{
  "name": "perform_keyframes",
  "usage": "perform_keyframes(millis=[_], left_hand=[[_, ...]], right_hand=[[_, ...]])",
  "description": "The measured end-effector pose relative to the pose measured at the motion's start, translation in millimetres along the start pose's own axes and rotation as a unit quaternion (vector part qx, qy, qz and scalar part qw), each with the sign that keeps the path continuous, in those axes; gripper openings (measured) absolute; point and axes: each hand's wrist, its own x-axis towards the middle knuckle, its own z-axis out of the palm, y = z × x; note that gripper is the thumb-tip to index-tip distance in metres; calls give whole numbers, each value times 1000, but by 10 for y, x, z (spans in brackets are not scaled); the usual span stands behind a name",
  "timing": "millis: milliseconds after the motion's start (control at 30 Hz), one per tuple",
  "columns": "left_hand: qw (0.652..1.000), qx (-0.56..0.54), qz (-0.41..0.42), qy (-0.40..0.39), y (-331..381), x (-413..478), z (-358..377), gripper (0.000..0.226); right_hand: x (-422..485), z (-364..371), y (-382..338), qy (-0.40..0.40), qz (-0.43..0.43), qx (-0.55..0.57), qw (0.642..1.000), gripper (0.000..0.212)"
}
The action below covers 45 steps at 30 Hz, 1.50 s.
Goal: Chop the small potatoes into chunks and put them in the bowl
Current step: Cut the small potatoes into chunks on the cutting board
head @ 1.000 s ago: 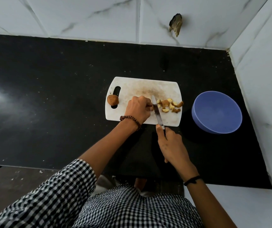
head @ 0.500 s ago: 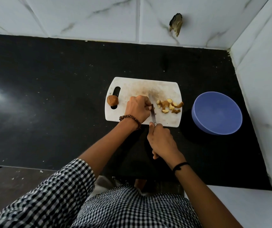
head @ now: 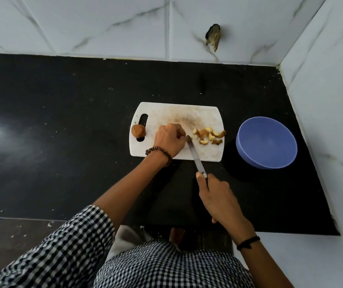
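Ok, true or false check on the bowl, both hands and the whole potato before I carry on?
The blue bowl holds chunks. False: it looks empty; the chunks lie on the cutting board.
The right hand grips the knife. True.
A whole potato sits at the board's handle slot. True.
The left hand hangs idle, off the board. False: it pinches a potato piece on the board, at the knife tip.

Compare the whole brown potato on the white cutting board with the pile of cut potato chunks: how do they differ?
The whole brown potato is round and uncut; the cut potato chunks are small pieces showing pale flesh. The potato sits at the left end of the white cutting board; the chunks lie at its right end, nearer the blue bowl. Both rest on that board.
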Motion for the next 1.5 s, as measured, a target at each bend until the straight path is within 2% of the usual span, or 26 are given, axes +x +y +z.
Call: perform_keyframes(millis=[100, 267, 433, 600, 733, 867, 967, 1133, 1333, 1500], left_hand=[[1000, -27, 2, 8, -65, -32, -64, 16], [998, -53, -17, 34, -199, -81, -186, 16], [998, -43, -30, 41, -317, -112, -212, 18], [997, -48, -35, 59, -387, -122, -187, 21], [996, -56, -49, 53, -407, -138, -198, 22], [997, -39, -42, 55, -444, -155, -211, 21], [997, -20, -27, 63, -456, -159, -226, 20], [995, 25, 28, 94, -503, -157, -266, 20], [983, 109, 33, 143, -595, -188, -416, 34], [985, 129, -45, 108, -726, -146, -507, 62]], right_hand=[[-43, -38, 21, 27, -7, 62, 998, 42], [-3, -27, 53, 78, -41, 87, 992, 47], [40, -6, -67, 56, -71, 60, 994, 43], [75, 128, -207, 51, -113, -50, 991, 48], [128, 123, -189, 66, -103, -80, 989, 45], [154, 25, -64, 103, -76, -65, 990, 43], [163, -32, 23, 121, -55, -42, 990, 43], [151, -45, 13, 121, -70, -14, 990, 43], [226, -28, -81, 107, -64, 6, 992, 48], [280, -66, -141, 74, -42, 54, 995, 50]])
